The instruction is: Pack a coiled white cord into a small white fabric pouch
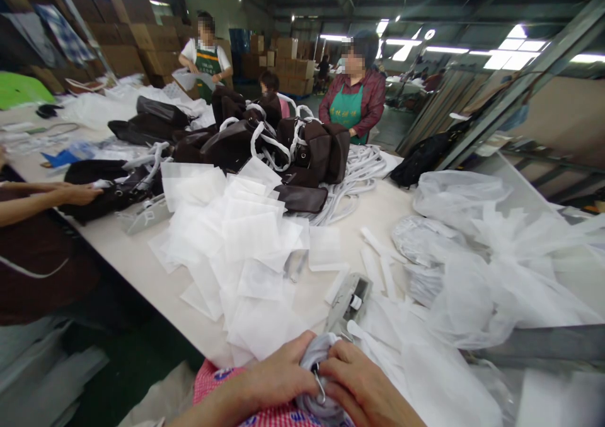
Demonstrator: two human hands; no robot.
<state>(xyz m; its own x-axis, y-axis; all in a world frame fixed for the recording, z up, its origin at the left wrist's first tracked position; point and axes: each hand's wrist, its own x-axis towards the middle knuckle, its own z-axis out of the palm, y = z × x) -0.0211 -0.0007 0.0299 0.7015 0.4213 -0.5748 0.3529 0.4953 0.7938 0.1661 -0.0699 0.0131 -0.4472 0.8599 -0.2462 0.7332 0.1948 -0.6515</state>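
Note:
Close to my body at the table's near edge, my left hand [286, 370] and my right hand [352, 376] are both closed on a coiled strap [312, 354] wrapped in white material. A metal hook [320, 386] shows between the fingers. Part of the coil is hidden by the hands. Just beyond them stands a grey tape dispenser [347, 304]. Thin white square sheets [250, 231] lie in a loose heap ahead and to the left. Below the hands is a red-checked cloth [278, 417].
Dark brown bags [312, 149] are piled mid-table, beside a heap of white straps [359, 168]. Clear plastic bags [472, 275] cover the right side. A co-worker's arm [51, 193] handles a bag at left. Two people in green aprons [347, 108] stand across the table.

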